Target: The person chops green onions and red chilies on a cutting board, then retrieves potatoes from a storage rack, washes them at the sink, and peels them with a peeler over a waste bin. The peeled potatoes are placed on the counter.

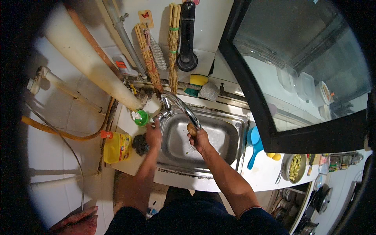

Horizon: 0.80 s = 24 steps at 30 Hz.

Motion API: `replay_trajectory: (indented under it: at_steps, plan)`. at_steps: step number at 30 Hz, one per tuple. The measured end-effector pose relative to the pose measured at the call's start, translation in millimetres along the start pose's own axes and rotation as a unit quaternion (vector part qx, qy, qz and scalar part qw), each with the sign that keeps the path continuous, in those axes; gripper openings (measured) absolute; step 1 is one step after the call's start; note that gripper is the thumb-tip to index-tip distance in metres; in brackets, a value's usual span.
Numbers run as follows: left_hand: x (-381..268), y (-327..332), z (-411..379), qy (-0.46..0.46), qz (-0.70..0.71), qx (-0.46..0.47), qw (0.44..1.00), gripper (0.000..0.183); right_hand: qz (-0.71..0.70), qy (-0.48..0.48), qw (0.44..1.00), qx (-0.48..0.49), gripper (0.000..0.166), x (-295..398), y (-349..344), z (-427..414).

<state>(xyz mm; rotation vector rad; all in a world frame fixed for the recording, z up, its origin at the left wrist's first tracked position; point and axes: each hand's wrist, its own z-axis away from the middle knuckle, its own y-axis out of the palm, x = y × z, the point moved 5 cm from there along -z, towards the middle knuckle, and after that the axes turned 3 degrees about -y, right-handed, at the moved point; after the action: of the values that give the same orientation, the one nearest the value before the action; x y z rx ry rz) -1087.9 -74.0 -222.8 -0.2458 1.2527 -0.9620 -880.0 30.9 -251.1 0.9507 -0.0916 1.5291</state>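
My right hand holds a brownish, rounded item, perhaps a potato, under the spout of the curved chrome faucet. Beneath it lies the stainless steel sink. My left hand, slightly blurred, is by the faucet's base at the sink's left edge; whether its fingers touch the faucet I cannot tell. Beside that hand stand a green soap bottle with a white pump and, nearer me, a dark scouring pad. A yellow jug with a red cap is further left.
Twig brushes, a yellow sponge and a mesh scrubber are behind the sink. An opened black-framed window overhangs the right side. A blue dipper, lemons and a bowl of cut green food lie rightward.
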Motion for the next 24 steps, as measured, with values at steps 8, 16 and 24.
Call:
replay_trajectory:
  at_steps: [8,16,24]
  plan:
    - [-21.5,141.2,84.4,-0.141,0.350,0.318,0.870,0.038,0.203,0.024,0.974,-0.094,0.053,-19.6,-27.5,17.1]
    - [-40.5,149.0,92.7,-0.134,0.376,0.386,0.832,0.037,0.050,-0.036,0.994,-0.095,0.053,-2.2,-26.1,29.9]
    - [-54.6,126.9,95.8,-0.119,0.148,0.301,0.934,0.056,0.056,0.113,0.992,-0.017,0.061,10.7,-26.5,44.9]
